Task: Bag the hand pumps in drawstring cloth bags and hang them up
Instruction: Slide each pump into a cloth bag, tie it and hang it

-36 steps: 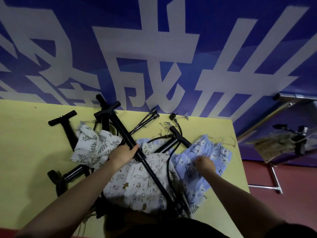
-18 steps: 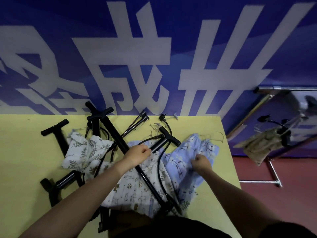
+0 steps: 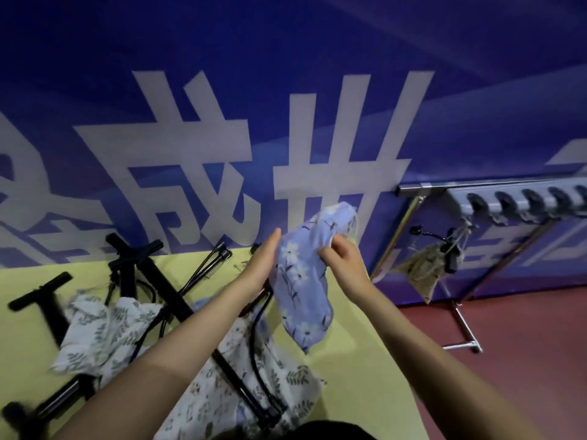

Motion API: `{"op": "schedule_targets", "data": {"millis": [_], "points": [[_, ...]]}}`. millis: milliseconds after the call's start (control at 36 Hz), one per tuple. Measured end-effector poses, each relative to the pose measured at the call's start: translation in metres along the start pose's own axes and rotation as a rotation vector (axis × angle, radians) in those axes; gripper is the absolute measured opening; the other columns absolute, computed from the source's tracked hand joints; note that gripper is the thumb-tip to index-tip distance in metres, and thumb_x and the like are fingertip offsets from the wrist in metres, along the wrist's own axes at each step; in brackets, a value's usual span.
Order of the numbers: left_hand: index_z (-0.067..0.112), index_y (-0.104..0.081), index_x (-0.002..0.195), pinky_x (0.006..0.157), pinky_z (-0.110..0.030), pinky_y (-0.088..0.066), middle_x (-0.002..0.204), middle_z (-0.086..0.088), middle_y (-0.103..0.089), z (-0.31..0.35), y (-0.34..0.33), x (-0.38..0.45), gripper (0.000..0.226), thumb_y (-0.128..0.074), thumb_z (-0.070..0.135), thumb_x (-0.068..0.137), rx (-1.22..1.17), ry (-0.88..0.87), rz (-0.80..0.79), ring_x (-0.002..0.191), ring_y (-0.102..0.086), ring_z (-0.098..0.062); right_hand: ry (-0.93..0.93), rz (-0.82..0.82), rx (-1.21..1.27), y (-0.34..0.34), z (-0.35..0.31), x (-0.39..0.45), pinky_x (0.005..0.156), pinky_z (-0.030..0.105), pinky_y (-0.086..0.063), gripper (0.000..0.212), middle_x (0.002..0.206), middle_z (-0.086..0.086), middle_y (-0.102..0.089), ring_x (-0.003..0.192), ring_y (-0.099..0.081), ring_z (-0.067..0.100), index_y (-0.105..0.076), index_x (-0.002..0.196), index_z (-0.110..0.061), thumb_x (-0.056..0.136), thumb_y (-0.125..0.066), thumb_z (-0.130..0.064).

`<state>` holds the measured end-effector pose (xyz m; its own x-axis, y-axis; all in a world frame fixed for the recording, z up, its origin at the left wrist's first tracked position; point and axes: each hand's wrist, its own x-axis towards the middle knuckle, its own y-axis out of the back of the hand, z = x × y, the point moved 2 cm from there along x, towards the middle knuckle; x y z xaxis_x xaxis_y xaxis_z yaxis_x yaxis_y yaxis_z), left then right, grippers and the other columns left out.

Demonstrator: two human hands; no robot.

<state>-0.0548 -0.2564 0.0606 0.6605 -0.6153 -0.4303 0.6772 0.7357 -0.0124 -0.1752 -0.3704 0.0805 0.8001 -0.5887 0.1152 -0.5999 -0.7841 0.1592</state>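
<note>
Both hands met at the blue floral bag [image 3: 300, 274], lifted above the yellow table [image 3: 355, 360]: my right hand [image 3: 341, 258] pinched its mouth, my left hand [image 3: 263, 265] lay flat against its side, fingers straight. I judged the nearest pump [image 3: 178, 300] lay lower-left of the bag, long axis diagonal.

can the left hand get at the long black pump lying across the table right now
Probably yes: the left hand is open beside the blue bag, holding nothing, and the pump lies uncovered on top of the white bags just below it.
</note>
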Motion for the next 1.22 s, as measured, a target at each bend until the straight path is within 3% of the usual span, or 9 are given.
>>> {"op": "schedule_targets", "data": {"millis": [167,278,361,500,611,694,917,1056,1222], "points": [[0.014,-0.069,0.109,0.094,-0.037,-0.047,0.107,-0.008,-0.073,0.035,0.012,-0.011,0.061,-0.038,0.063,0.091,-0.069,-0.136,-0.04,0.105,-0.066,-0.023,0.291,-0.185,-0.295,-0.007,-0.013,-0.007,0.063,0.033,-0.035,0.027,0.069,0.014,-0.046,0.066,-0.042,0.021,-0.043,0.062,0.001,0.065,-0.047,-0.026],[0.018,-0.071,0.104,0.096,-0.039,-0.047,0.104,-0.005,-0.074,0.043,0.02,-0.025,0.042,-0.057,0.053,0.085,-0.031,-0.208,-0.076,0.101,-0.067,-0.021,0.399,-0.309,-0.37,-0.02,-0.009,-0.007,0.066,0.033,-0.036,0.016,0.069,0.0,-0.042,0.07,-0.042,0.018,-0.037,0.063,-0.017,0.072,-0.051,-0.019],[0.014,-0.069,0.11,0.096,-0.041,-0.048,0.106,-0.009,-0.073,0.042,0.024,-0.034,0.023,-0.055,0.027,0.096,-0.013,-0.257,-0.003,0.103,-0.067,-0.025,0.171,-0.292,-0.07,-0.031,-0.006,-0.01,0.067,0.023,-0.039,0.018,0.07,-0.011,-0.049,0.071,-0.047,0.009,-0.049,0.069,-0.018,0.082,-0.055,-0.029],[0.022,-0.068,0.112,0.087,-0.026,-0.052,0.107,0.001,-0.073,0.039,0.03,-0.054,0.024,-0.054,0.033,0.096,0.067,-0.295,0.006,0.103,-0.067,-0.013,-0.305,-0.063,0.319,-0.04,-0.005,0.001,0.069,0.032,-0.049,0.04,0.095,0.01,-0.066,0.086,-0.062,0.02,-0.06,0.108,-0.01,0.095,-0.045,-0.045],[0.016,-0.066,0.117,0.083,-0.016,-0.051,0.109,0.005,-0.071,0.038,0.035,-0.065,0.025,-0.052,0.024,0.098,0.096,-0.348,-0.042,0.102,-0.065,-0.006,-0.24,-0.127,0.166,-0.044,-0.012,0.002,0.09,0.033,-0.049,0.052,0.125,-0.004,-0.06,0.111,-0.059,0.011,-0.053,0.13,-0.025,0.091,-0.043,-0.057],[0.021,-0.069,0.1,0.073,-0.014,-0.051,0.092,0.009,-0.073,0.041,0.042,-0.07,0.018,-0.052,0.023,0.097,0.098,-0.378,-0.036,0.087,-0.068,-0.003,-0.189,-0.18,0.131,-0.046,-0.021,0.001,0.102,0.033,-0.044,0.035,0.126,-0.004,-0.06,0.118,-0.055,0.01,-0.063,0.119,-0.022,0.097,-0.048,-0.044],[0.035,-0.062,0.102,0.08,-0.017,-0.05,0.099,0.015,-0.068,0.049,0.072,-0.071,0.017,-0.048,0.026,0.1,0.102,-0.465,0.118,0.092,-0.064,0.002,-0.11,-0.302,0.158,-0.042,-0.035,-0.007,0.064,0.025,-0.041,0.032,0.063,0.005,-0.05,0.062,-0.048,0.016,-0.055,0.063,-0.01,0.089,-0.063,-0.026],[0.031,-0.064,0.108,0.096,-0.034,-0.047,0.112,0.005,-0.069,0.05,0.084,-0.074,0.023,-0.045,0.022,0.101,-0.083,-0.443,0.099,0.109,-0.063,-0.013,-0.143,-0.193,0.086,-0.043,-0.034,-0.008,0.06,0.026,-0.044,0.007,0.066,0.003,-0.059,0.061,-0.054,0.014,-0.062,0.091,-0.011,0.091,-0.064,-0.017],[0.017,-0.064,0.111,0.104,-0.043,-0.043,0.12,-0.011,-0.066,0.055,0.081,-0.078,0.036,-0.048,0.031,0.083,-0.18,-0.448,0.043,0.118,-0.059,-0.027,-0.024,-0.064,-0.055,-0.044,-0.051,0.0,0.08,0.009,-0.041,0.027,0.108,-0.006,-0.061,0.097,-0.055,-0.007,-0.058,0.118,-0.024,0.092,-0.062,-0.031]]}}
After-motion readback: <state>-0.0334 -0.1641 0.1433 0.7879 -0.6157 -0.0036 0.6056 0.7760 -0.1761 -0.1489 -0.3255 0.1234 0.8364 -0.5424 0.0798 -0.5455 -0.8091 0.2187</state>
